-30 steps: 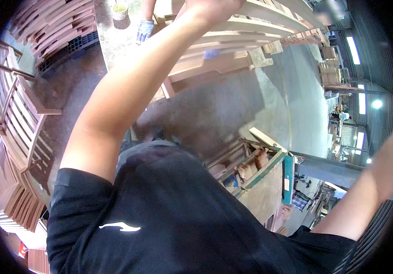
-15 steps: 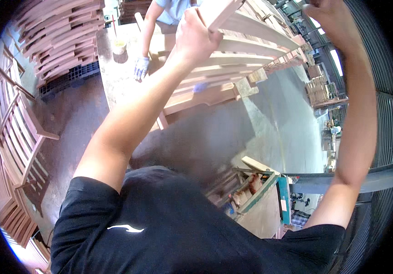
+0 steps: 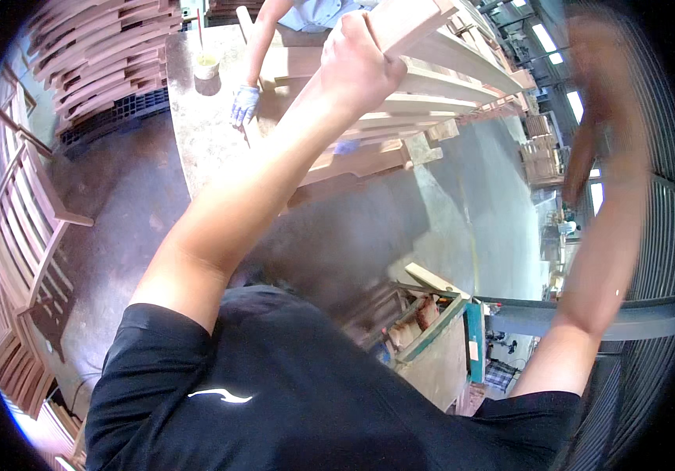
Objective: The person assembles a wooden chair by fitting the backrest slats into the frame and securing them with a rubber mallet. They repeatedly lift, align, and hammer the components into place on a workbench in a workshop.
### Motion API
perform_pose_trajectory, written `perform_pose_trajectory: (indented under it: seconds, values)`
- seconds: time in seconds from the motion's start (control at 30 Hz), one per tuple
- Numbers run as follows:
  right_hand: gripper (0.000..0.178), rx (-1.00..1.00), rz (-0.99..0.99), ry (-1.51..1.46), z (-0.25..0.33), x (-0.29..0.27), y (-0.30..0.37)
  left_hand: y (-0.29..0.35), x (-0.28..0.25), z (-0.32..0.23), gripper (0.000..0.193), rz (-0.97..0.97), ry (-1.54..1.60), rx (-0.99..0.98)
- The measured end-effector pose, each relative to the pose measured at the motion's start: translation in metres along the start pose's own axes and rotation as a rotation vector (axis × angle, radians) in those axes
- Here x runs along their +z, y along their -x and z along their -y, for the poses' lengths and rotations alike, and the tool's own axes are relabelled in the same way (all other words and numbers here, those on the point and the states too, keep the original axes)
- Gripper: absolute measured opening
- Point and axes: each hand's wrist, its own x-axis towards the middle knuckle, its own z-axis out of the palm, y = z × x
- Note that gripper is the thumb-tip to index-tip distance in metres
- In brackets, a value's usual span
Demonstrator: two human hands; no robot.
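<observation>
My left hand [image 3: 361, 69] is closed round a pale wooden bar [image 3: 411, 25] at the top of a slatted wooden frame [image 3: 467, 71]. The curved slats of this frame run off to the right. High at the right, my right hand [image 3: 595, 59] is raised and smeared by motion, so its fingers cannot be read. A blurred reddish-brown strip [image 3: 581, 161] hangs below it; I cannot tell whether the hand holds it. Across the frame, a co-worker's gloved hand [image 3: 244, 105] rests by a wooden piece on the worktable [image 3: 188, 129].
A small tub [image 3: 206, 67] with a stick stands on the worktable. Slatted wooden chair frames [image 3: 27, 228] lie at the left, below stacked wooden parts [image 3: 106, 59]. A green-edged cart [image 3: 439, 345] holding wood is close at my right. A metal beam [image 3: 636, 318] runs behind my right arm.
My right hand has swung outward to the right and blurred. My left hand keeps its grip on the bar and sits slightly farther right in view. The brown strip now shows below the right hand.
</observation>
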Motion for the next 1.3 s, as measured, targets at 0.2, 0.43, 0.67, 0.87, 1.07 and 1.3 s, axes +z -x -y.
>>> perform_pose_trajectory:
  seconds: [0.2, 0.43, 0.67, 0.87, 1.07, 1.3]
  values:
    - [0.039, -0.079, -0.036, -0.078, 0.051, 0.042, -0.022, -0.006, -0.002, 0.007, 0.07, -0.015, -0.042, 0.03]
    - [0.031, 0.239, 0.134, -0.065, -0.039, 0.097, 0.084, 0.003, -0.006, -0.006, 0.061, 0.062, -0.061, -0.044]
    - [0.032, 0.755, 0.611, -0.31, -0.083, 0.213, 0.28, 0.004, 0.0, -0.007, 0.055, -0.199, -0.144, 0.307]
    - [0.03, 0.857, 0.826, -0.517, -0.068, 0.345, 0.509, -0.019, 0.0, 0.023, 0.053, 0.067, -0.198, -0.005]
    - [0.032, 1.008, 0.95, -0.869, -0.082, 0.362, 0.606, -0.006, 0.0, 0.024, 0.036, -0.03, -0.06, 0.076]
    - [0.008, 1.587, 0.65, -1.242, -0.185, 0.41, 0.56, -0.009, -0.045, 0.066, 0.043, -0.057, 0.184, -0.241]
